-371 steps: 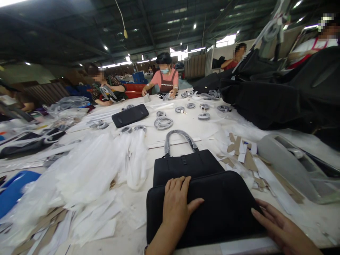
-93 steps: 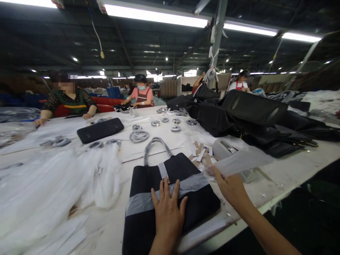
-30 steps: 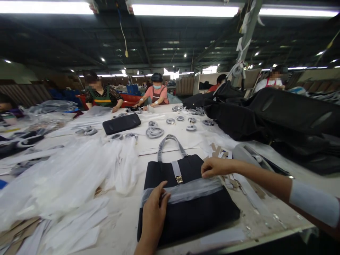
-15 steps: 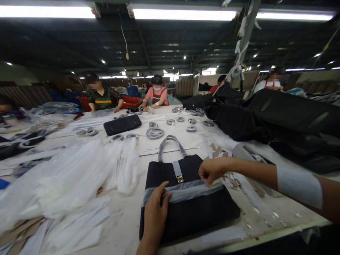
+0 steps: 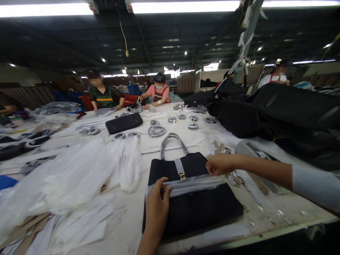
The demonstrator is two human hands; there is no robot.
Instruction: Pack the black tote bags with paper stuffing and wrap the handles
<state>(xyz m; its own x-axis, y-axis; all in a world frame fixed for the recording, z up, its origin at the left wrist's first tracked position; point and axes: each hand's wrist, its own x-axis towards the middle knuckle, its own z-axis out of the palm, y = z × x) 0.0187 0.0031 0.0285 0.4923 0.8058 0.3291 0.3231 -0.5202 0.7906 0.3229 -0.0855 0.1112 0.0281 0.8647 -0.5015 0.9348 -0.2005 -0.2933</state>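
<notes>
A black handbag (image 5: pixel 202 212) lies flat in front of me, its looped handle (image 5: pixel 163 147) wrapped in clear film and pointing away. Near the middle of the bag a gold clasp (image 5: pixel 182 176) sits at the end of a film-covered strap (image 5: pixel 179 165). Across the front runs a translucent plastic film strip (image 5: pixel 193 187). My left hand (image 5: pixel 157 203) pinches the strip's left end between thumb and fingers. At the right end my right hand (image 5: pixel 219 164), fingers curled in, grips the strip; its fingertips are partly hidden.
Crumpled plastic sheets (image 5: pixel 77 177) and paper strips (image 5: pixel 87 216) spread over the left. Coiled wrapped straps (image 5: pixel 156 131) and a black panel (image 5: pixel 124 123) lie beyond the bag. A tape dispenser (image 5: pixel 249 150) and piled black bags (image 5: pixel 292 109) are at right. Co-workers (image 5: pixel 159 94) work across the table.
My right hand has moved slightly up and right. The film strip looks narrower and straighter between my hands, with more of the bag's lower front showing. The camera view has shifted slightly.
</notes>
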